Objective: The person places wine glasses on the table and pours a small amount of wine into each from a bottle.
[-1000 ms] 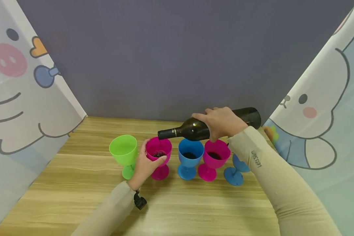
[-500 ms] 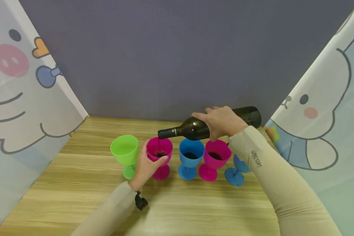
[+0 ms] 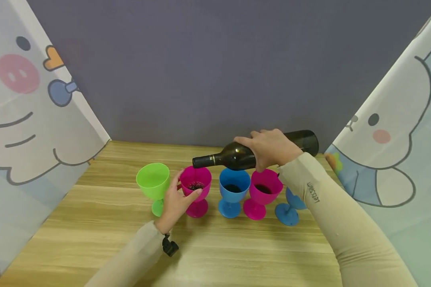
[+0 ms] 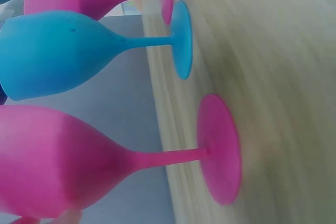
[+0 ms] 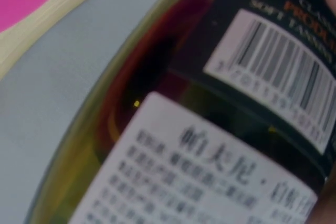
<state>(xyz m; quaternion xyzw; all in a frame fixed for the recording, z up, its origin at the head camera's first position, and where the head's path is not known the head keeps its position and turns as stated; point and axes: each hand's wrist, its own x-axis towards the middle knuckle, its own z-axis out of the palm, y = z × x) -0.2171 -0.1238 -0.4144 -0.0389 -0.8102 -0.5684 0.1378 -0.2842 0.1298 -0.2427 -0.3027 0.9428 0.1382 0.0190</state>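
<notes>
As a person's right hand (image 3: 273, 148) grips a dark bottle (image 3: 237, 156), its neck (image 3: 204, 161) tilted over a pink cup (image 3: 204, 195) on the worktop (image 3: 230, 249), the left hand (image 3: 174, 205) clasps that cup between a green cup (image 3: 153, 192) and a blue cup (image 3: 233, 197).

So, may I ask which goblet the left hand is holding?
The pink goblet beside the green goblet, second from left in the head view: the left hand grips that one and no other.

Left grip (image 3: 174, 204) curved; right grip (image 3: 271, 148) curled, higher.
</notes>
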